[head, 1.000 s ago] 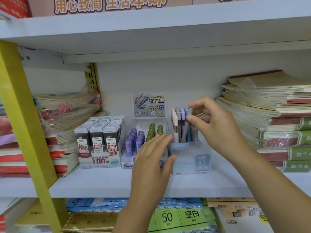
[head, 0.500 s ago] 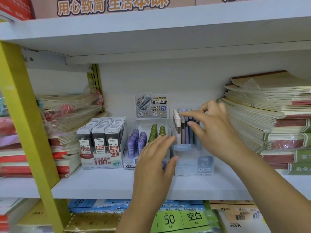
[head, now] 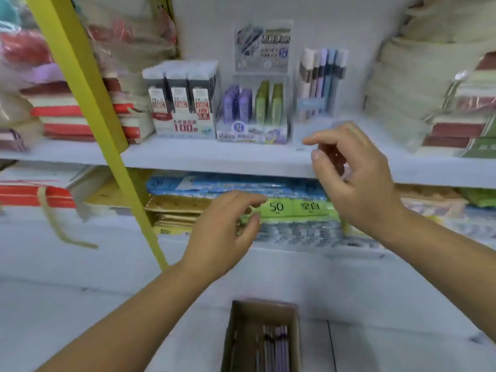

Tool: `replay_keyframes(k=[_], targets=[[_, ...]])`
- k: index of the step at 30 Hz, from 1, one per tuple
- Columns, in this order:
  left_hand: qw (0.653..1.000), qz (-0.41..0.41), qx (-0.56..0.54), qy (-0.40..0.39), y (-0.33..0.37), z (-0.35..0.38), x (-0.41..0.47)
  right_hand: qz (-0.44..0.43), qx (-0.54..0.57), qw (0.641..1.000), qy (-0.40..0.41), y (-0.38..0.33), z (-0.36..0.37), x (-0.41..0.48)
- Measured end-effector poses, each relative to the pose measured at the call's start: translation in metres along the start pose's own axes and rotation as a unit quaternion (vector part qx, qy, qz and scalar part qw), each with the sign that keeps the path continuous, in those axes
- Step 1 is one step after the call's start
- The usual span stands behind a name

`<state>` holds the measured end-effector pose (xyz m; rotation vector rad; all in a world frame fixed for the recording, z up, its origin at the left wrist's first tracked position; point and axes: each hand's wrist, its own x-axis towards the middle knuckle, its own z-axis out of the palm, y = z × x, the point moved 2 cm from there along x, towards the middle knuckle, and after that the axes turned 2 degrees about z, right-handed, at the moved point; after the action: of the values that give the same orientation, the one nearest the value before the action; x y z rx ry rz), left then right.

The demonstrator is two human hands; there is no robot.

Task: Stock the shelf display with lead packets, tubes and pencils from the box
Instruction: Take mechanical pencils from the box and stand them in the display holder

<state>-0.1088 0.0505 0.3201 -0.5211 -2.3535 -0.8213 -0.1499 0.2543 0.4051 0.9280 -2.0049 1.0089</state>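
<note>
A yellow post [head: 88, 108] slanted down the left of the view, with stacked notebooks [head: 67, 114] blurred behind it on the white shelf [head: 188, 157]. Right of the post stood a display of lead packets [head: 182, 98], dark with white labels; red panels read "100" on the packets and a larger red "100" ran across the tray front, with "0.5" on the rightmost one. Beside it a clear box held purple and green tubes [head: 252, 103] under a grey header card [head: 261, 47] whose print was too blurred to read. Just right of that, pastel pencils [head: 322, 79] stood upright in a clear holder. More notebook stacks [head: 408, 84] filled the far right. On the lower shelf a green tag [head: 292, 208] read "50" beside two Chinese characters. The left hand [head: 225, 226] hovered in front of that tag, fingers loosely spread and empty. The right hand [head: 354, 173] hung before the shelf edge below the pencils, thumb and fingers curled slightly apart, holding nothing. At the bottom centre, well below both hands, the cardboard box [head: 236, 334] lay open with several pencils inside.
</note>
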Motion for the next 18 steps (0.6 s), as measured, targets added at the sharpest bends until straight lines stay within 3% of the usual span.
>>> replay_keyframes(k=[3,6,9,11,15,18], targets=[[0.975,-0.175,-0.013,-0.136,-0.046,0.038,-0.084,0.175,0.035,0.976,-0.125,0.023,0.047,-0.099],[0.897,-0.34,0.01,-0.283,-0.084,0.081,-0.172,0.404,0.068,0.866,-0.286,0.048,0.102,-0.222],[0.805,-0.457,-0.045,-0.376,-0.102,0.11,-0.232,0.503,0.061,0.764,-0.4,0.061,0.15,-0.314],[0.76,-0.501,-0.098,-0.402,-0.107,0.124,-0.253,0.554,0.062,0.716,-0.42,0.069,0.177,-0.348],[0.72,-0.572,-0.162,-0.358,-0.117,0.134,-0.265,0.638,0.089,0.645,-0.411,0.082,0.228,-0.382],[0.679,-0.616,-0.238,-0.32,-0.119,0.128,-0.27,0.694,0.06,0.628,-0.346,0.091,0.25,-0.396]])
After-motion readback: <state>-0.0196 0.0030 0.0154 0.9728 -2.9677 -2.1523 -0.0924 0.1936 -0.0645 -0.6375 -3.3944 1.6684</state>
